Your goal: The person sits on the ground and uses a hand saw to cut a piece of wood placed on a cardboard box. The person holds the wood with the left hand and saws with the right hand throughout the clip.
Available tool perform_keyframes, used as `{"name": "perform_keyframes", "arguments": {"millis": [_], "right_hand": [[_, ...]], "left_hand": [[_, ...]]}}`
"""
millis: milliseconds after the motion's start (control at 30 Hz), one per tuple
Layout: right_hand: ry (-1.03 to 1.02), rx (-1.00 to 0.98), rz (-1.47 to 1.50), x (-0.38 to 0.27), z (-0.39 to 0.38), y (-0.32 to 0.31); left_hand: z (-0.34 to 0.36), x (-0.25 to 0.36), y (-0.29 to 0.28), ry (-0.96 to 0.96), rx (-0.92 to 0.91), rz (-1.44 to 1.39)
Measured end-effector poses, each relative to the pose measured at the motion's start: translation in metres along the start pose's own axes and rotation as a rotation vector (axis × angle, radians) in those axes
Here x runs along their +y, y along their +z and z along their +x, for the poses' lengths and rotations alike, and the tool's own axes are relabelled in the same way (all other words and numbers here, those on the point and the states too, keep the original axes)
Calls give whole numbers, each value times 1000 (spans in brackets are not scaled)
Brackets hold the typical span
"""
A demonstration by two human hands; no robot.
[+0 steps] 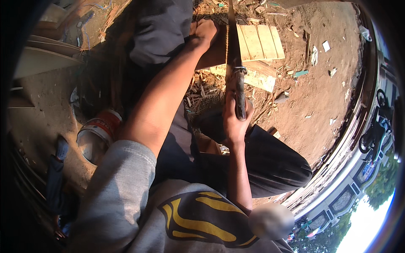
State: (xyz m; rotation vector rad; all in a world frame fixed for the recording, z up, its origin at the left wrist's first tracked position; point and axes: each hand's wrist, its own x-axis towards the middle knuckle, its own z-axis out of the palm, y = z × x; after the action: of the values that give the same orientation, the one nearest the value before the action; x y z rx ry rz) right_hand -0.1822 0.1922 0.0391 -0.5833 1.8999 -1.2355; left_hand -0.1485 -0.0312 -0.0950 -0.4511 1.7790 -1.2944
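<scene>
Ground (314, 107) is brown, loose earth and spans the work area. Saw (240, 95) lies over the wood ahead of the person, pointing away from the body. Its blade is long, dark and straight, narrowing toward the far end; the toothed left edge catches bright yellow light. Its handle is dark, worn and rounded, with a metal band where handle meets blade. Board (260, 43) extends right of the blade, pale yellow in sunlight, with thin dark lines across its face; wood left of the blade is in shadow. Bucket (93, 137), red and white, stands left of the person. Wood piece (261, 78), pale, shows just below the board. Hands are apart: right hand (237, 114) is clamped around the handle; left hand (204, 33) rests at the shaded wood, fingers curled, and whether it grips cannot be told. Wood chips (204, 90) litter the ground nearby.
</scene>
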Motion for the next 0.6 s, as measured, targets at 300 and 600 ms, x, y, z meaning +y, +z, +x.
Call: {"name": "perform_keyframes", "arguments": {"millis": [300, 600], "right_hand": [[-41, -25, -44, 0, 14, 6], [-55, -34, -136, 23, -58, -37]], "left_hand": [[-18, -15, -9, -126, 2, 12], [25, 63, 29, -578, 730, -1056]]}}
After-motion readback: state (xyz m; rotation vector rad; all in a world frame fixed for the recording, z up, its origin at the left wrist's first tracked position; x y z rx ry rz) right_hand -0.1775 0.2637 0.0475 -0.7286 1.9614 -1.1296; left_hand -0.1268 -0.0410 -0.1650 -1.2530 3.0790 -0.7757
